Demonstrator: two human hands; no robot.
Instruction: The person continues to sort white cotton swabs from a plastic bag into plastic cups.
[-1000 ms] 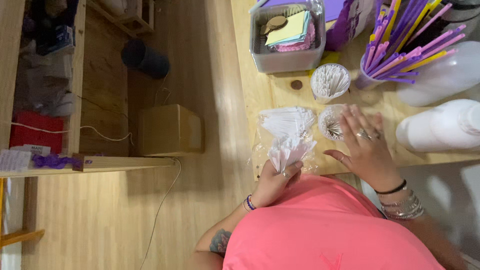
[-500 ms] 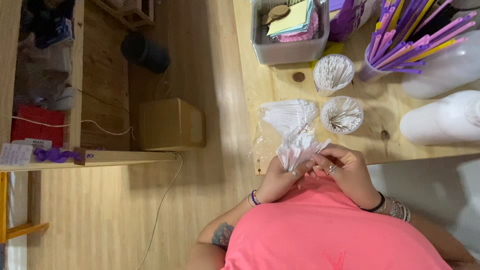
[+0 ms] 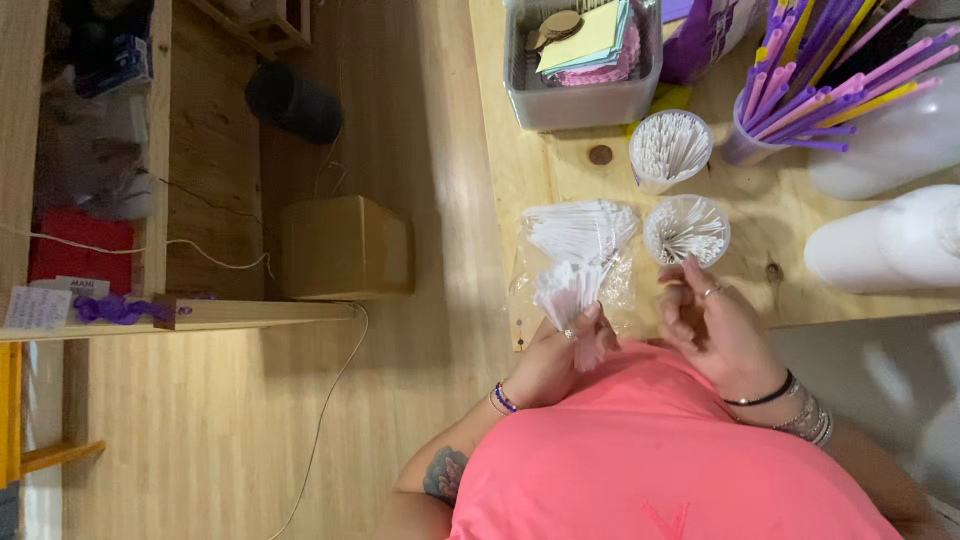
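1. Left hand is closed around a bunch of white sticks, gripping the lower ends; the tops fan out above the fist, over the near edge of the wooden table.
2. Right hand is near the table edge, fingers loosely curled, thumb and fingertips drawn toward each other; can't tell if anything is pinched between them. Rings and wrist bracelets visible.
3. The two hands are apart, with the right one just below the nearer clear cup of white sticks.
4. Second cup of white sticks sits farther back, close to the first.
5. Clear plastic bag of white sticks lies flat on the table, just beside the nearer cup and right behind the held bunch.
6. Grey bin with coloured paper pieces stands at the far side; cup of purple and yellow straws to its right.
7. Two white bottles lie at the right edge.
8. Cardboard box is on the floor left of the table.
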